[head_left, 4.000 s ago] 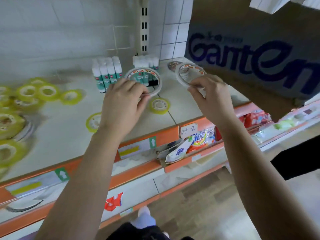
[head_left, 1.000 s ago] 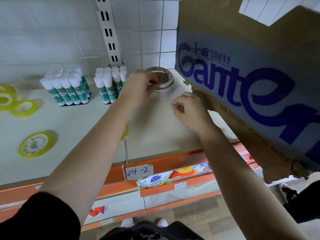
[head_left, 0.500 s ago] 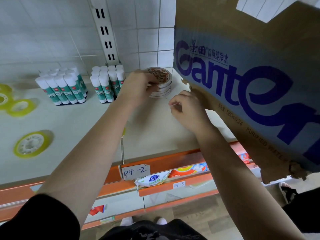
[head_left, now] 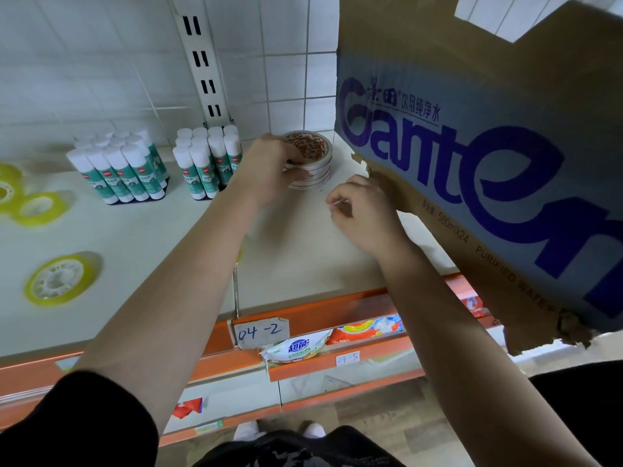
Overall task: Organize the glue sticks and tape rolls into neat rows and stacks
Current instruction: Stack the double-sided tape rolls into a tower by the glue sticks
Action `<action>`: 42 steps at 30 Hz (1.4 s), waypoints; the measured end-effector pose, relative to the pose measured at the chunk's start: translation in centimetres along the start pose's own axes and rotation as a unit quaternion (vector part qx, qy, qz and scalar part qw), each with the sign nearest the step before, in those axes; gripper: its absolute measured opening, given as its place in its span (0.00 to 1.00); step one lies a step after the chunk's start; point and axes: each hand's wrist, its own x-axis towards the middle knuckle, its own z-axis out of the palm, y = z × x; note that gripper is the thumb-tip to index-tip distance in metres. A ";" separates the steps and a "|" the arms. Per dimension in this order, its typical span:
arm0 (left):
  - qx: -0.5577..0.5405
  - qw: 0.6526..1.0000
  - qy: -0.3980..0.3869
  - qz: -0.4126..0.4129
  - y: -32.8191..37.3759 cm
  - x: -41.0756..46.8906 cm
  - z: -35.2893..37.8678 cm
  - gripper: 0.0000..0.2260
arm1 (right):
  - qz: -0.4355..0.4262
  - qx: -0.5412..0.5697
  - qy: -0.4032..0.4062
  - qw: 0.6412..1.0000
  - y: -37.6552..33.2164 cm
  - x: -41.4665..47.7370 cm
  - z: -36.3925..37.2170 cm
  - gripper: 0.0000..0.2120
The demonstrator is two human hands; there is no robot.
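The tape stack (head_left: 312, 163), a few flat white rolls with a red-printed face on top, stands at the back of the shelf (head_left: 296, 257). The left hand (head_left: 269, 168) grips it from its left side, fingers curled over the top rim and thumb against the lower rolls. Just right of that grip and nearer the person is the right hand (head_left: 365, 214), apart from the stack. Its fingers are curled and its thumb is pressed to the forefinger; whether anything thin is pinched there I cannot tell. Close to the left of the grip stand glue sticks (head_left: 207, 163), upright and caps up in tight rows. A second block (head_left: 123, 173) of them stands further left, apart from the first. Well left of the grip, yellow rolls (head_left: 55, 279) lie flat and scattered, one forward and others toward the frame's edge. Right of the grip looms a cardboard box (head_left: 472, 146) with blue lettering, its torn lower edge just beside the right hand's knuckles. Behind the grip a slotted post (head_left: 202, 62) runs up the tiled wall. Below it, on the shelf's orange front, hangs a label (head_left: 261, 332) reading 04-2, with packets (head_left: 293, 350) on the shelf beneath.
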 end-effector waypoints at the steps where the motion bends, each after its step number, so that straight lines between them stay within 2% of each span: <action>1: 0.000 1.000 -0.002 -0.002 0.0 0.0 0.1 0.11 | 0.001 0.000 -0.001 1.000 0.0 0.0 0.0 0.07; 8: -0.009 1.000 0.009 -0.027 0.4 -0.2 0.3 0.14 | 0.002 -0.008 -0.007 1.000 -0.1 0.0 -0.1 0.07; 11: -0.006 0.999 0.024 -0.030 0.5 -0.2 0.5 0.10 | 0.004 -0.005 -0.006 1.000 -0.1 0.0 -0.1 0.07; 16: -0.003 0.999 0.031 -0.021 0.8 -0.2 0.6 0.09 | -0.002 -0.003 -0.002 1.000 0.0 0.1 0.1 0.07; 21: -0.001 1.000 0.013 -0.008 1.0 -1.1 -0.8 0.16 | -0.020 0.020 0.028 0.999 -0.9 0.4 -0.3 0.09; 24: 0.019 0.999 0.051 0.004 0.6 -3.2 -3.1 0.18 | -0.058 0.051 0.069 0.995 -2.5 0.9 -0.9 0.09; 29: 0.079 0.984 0.158 -0.024 -0.4 -9.1 -7.8 0.12 | -0.128 0.073 0.083 0.986 -7.3 2.2 -0.4 0.09; 33: 0.151 0.971 0.182 -0.046 -2.0 -14.0 -11.4 0.12 | -0.194 0.100 0.093 0.971 -13.2 2.5 1.1 0.09; 42: 0.274 0.923 0.197 -0.183 -9.9 -26.6 -19.6 0.14 | -0.282 0.127 -0.026 0.951 -27.3 2.9 8.9 0.13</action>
